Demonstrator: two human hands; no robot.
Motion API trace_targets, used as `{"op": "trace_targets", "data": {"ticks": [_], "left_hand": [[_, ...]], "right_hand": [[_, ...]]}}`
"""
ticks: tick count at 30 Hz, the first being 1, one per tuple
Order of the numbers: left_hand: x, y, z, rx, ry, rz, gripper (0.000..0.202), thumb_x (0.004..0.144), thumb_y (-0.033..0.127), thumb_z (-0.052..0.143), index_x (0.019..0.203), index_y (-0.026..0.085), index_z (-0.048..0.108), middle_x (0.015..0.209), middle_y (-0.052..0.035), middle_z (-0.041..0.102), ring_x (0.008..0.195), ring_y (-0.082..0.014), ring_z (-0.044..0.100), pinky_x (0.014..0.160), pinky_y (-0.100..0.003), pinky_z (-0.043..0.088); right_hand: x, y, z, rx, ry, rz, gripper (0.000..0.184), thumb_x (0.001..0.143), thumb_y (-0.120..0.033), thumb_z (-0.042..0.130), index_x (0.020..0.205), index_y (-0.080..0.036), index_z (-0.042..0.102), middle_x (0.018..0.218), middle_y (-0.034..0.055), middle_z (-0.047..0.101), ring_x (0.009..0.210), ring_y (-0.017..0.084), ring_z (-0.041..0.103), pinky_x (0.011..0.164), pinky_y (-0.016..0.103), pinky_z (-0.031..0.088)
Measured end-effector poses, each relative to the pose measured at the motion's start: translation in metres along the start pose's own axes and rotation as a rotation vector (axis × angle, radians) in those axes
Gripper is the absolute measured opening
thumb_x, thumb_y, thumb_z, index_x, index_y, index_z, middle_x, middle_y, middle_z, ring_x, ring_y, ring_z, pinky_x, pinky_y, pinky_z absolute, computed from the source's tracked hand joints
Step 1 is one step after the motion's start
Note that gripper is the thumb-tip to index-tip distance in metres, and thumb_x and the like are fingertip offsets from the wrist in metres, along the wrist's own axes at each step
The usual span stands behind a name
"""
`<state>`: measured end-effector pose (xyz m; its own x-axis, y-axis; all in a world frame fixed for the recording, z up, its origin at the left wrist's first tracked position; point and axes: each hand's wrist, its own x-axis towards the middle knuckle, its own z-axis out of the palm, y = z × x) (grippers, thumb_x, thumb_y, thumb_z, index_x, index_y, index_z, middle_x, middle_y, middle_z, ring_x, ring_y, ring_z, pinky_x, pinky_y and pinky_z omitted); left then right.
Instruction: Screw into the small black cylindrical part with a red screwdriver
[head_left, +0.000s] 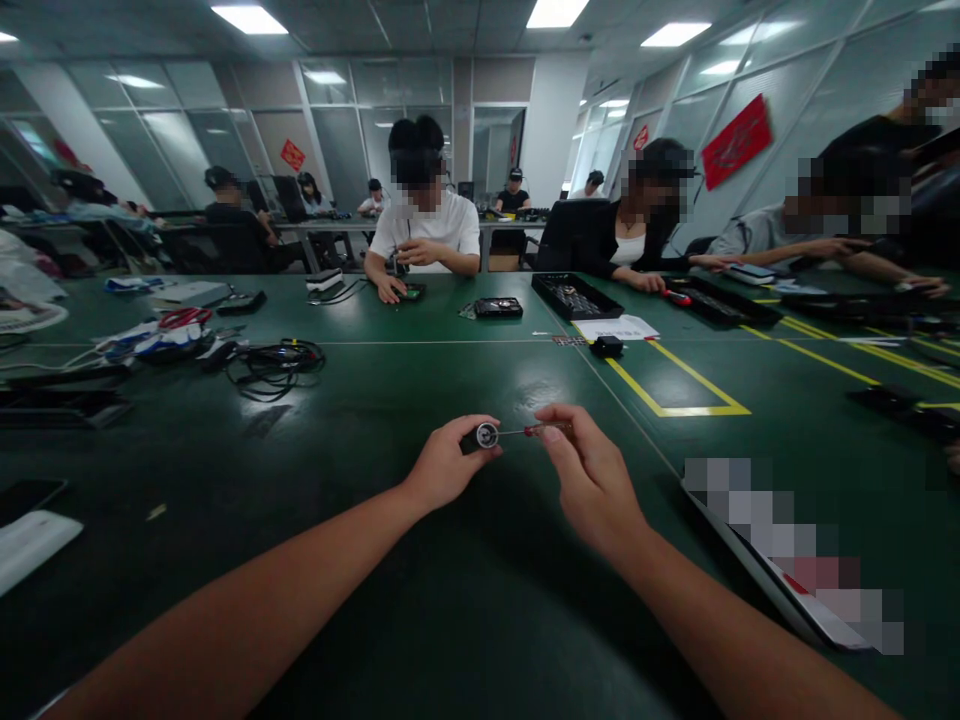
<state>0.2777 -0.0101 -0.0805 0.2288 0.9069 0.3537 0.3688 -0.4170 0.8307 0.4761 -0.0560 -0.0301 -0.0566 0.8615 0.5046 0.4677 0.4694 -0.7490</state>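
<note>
Over the middle of the green table, my left hand (444, 462) is closed around a short black cylinder (487, 435) whose round, silver-rimmed end faces me. My right hand (592, 470) grips a small screwdriver (534, 431) by its reddish, partly see-through handle. Its thin metal shaft points left and reaches the cylinder's round end. Whether the tip sits inside or only touches the rim is too small to tell. My fingers hide most of the cylinder's body and part of the screwdriver's handle.
Tangled black cables (277, 365) lie to the left on the green table (337, 600). A small black block (607, 346) stands beyond my right hand, near yellow tape (705, 411). A thin flat item (750, 560) lies beside my right forearm. Co-workers sit across the table.
</note>
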Motion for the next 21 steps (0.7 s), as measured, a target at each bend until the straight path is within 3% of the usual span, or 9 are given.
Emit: {"op": "trace_targets", "data": {"ticks": [4, 8, 14, 18, 21], "left_hand": [[0.000, -0.002, 0.000, 0.002, -0.020, 0.006, 0.034, 0.083, 0.019, 0.077, 0.116, 0.021, 0.072, 0.117, -0.0056, 0.073, 0.112, -0.0240, 0.066, 0.103, -0.040, 0.048], [0.000, -0.004, 0.000, 0.004, -0.010, 0.019, 0.034, 0.083, 0.019, 0.077, 0.117, 0.022, 0.072, 0.116, -0.0049, 0.073, 0.112, -0.0237, 0.066, 0.103, -0.040, 0.048], [-0.001, -0.002, 0.001, 0.017, -0.016, 0.027, 0.034, 0.084, 0.020, 0.078, 0.117, 0.022, 0.071, 0.116, -0.0054, 0.073, 0.111, -0.0237, 0.067, 0.101, -0.039, 0.049], [-0.001, -0.001, -0.002, 0.081, 0.003, 0.074, 0.034, 0.084, 0.019, 0.077, 0.118, 0.022, 0.071, 0.116, -0.0056, 0.073, 0.110, -0.0239, 0.066, 0.099, -0.040, 0.049], [0.001, 0.001, -0.008, 0.159, 0.011, 0.141, 0.033, 0.084, 0.019, 0.078, 0.116, 0.023, 0.071, 0.112, -0.0056, 0.074, 0.108, -0.0241, 0.066, 0.097, -0.040, 0.049]], "right_hand": [[0.001, -0.002, 0.000, -0.004, -0.014, -0.014, 0.031, 0.104, -0.041, 0.045, 0.101, -0.023, 0.070, 0.078, 0.0014, 0.071, 0.065, 0.017, 0.063, 0.062, 0.031, 0.045], [0.000, 0.000, 0.001, -0.004, 0.016, 0.001, 0.022, 0.100, -0.034, 0.052, 0.113, -0.022, 0.064, 0.086, 0.0028, 0.072, 0.073, 0.019, 0.066, 0.065, 0.032, 0.048], [-0.002, 0.000, 0.002, 0.003, 0.008, -0.025, 0.019, 0.101, -0.034, 0.049, 0.103, -0.023, 0.064, 0.090, 0.0039, 0.070, 0.082, 0.021, 0.066, 0.075, 0.036, 0.048], [0.003, 0.004, 0.007, 0.178, 0.052, 0.123, 0.025, 0.101, -0.044, 0.050, 0.104, -0.023, 0.064, 0.081, 0.0016, 0.066, 0.076, 0.020, 0.063, 0.072, 0.036, 0.048], [0.011, 0.011, 0.010, 0.548, 0.106, 0.359, 0.030, 0.095, -0.052, 0.055, 0.092, -0.023, 0.062, 0.074, 0.0000, 0.062, 0.068, 0.019, 0.060, 0.072, 0.038, 0.053]]}}
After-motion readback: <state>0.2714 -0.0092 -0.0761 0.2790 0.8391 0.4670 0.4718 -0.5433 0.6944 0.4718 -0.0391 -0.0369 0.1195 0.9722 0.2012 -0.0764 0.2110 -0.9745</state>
